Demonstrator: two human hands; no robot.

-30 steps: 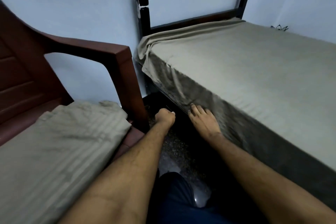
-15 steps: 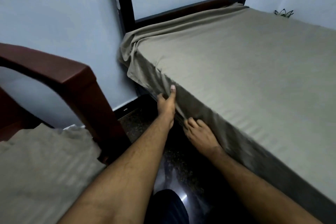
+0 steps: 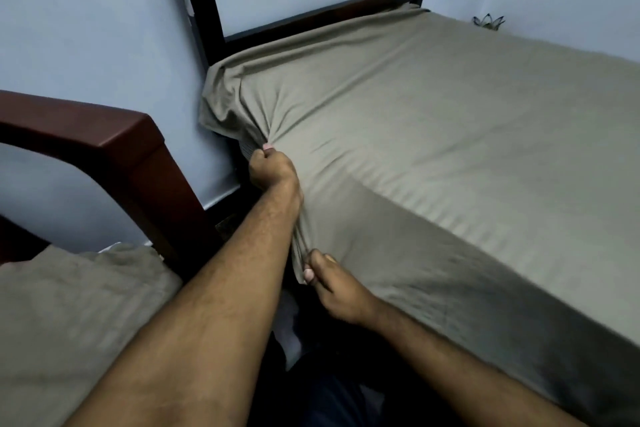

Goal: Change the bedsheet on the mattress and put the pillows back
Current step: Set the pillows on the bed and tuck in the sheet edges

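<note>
Along the near edge of the mattress, close to its head corner, the bedsheet (image 3: 433, 121) lies spread over the whole top and hangs down the side. It is a dull olive-grey cloth with faint woven stripes, mostly flat but gathered into folds at the corner (image 3: 225, 97), where loose cloth bunches against the wall. Behind it stands a dark bed frame (image 3: 204, 21) with a pale panel. To the left, the red-brown chair (image 3: 114, 149), smooth and glossy with a broad squared arm, sits close beside the bed and narrows the gap where the arms reach. On its seat lies a folded cloth (image 3: 69, 315) of the same olive stripe. The left hand (image 3: 273, 170) has its fingers curled tight, pinching a tuck of sheet near the corner. The right hand (image 3: 339, 291), lower down, pinches the hanging edge between thumb and curled fingers.
</note>
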